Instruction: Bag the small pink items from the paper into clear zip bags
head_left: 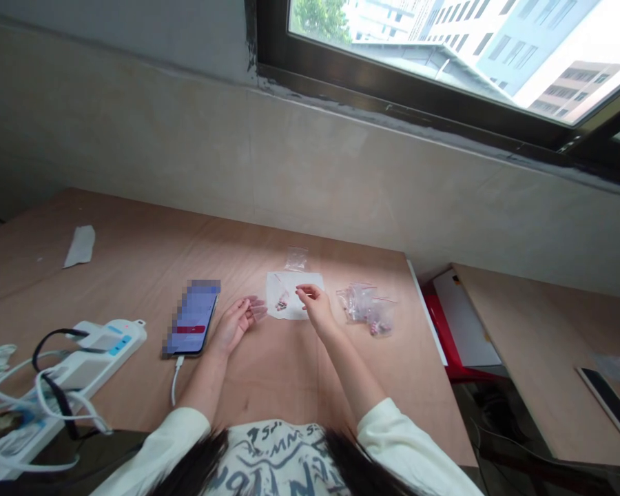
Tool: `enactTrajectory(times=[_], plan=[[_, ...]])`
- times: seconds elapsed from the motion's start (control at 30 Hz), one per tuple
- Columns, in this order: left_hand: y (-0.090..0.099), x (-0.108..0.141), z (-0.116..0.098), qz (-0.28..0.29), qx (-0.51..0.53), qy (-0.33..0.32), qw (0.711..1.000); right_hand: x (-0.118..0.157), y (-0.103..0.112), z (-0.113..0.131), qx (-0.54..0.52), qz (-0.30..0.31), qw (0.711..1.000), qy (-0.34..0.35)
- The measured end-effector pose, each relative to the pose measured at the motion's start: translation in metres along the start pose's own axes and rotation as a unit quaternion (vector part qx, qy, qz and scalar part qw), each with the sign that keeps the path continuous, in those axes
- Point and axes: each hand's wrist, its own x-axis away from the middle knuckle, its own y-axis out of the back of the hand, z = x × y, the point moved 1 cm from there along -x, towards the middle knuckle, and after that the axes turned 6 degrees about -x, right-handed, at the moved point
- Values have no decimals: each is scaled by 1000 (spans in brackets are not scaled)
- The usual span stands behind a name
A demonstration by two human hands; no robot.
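Observation:
My left hand is closed on a small clear plastic bag, which sticks out past the fingertips. Just right of it, a white sheet of paper lies on the wooden table. Small pinkish and dark pieces are gathered on the paper's left half, too small to name. My right hand is over the paper's right side, thumb and fingers pinched together; whatever they hold is too small to make out. Beyond the paper lies a clear zip bag. To the right, several filled zip bags with pinkish contents lie in a pile.
A phone on a white charging cable lies left of my left hand. Further left is a power strip with tangled cords. A torn paper scrap lies at the far left. A second table stands right, past a gap.

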Motion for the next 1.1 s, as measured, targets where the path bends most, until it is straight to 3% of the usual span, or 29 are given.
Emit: enactTrajectory(times=[0.1, 0.2, 0.4, 0.63, 0.83, 0.93, 1.1], plan=[[9, -9, 3, -3, 23, -7, 1000, -18, -5, -14, 152, -18, 987, 42], [14, -17, 5, 1, 37, -5, 999, -32, -15, -23, 259, 29, 961, 95], [19, -25, 6, 38, 70, 10, 997, -39, -22, -34, 340, 96, 926, 134], [22, -27, 8, 29, 60, 33, 997, -40, -21, -35, 327, 72, 933, 133], [17, -24, 6, 13, 47, 44, 998, -38, -13, -17, 185, 1, 981, 65], [14, -21, 4, 22, 30, 43, 998, -33, -14, -1, 107, 23, 992, 60], [14, -19, 4, 16, 6, 40, 999, -22, -23, 13, 81, 77, 992, 55]])
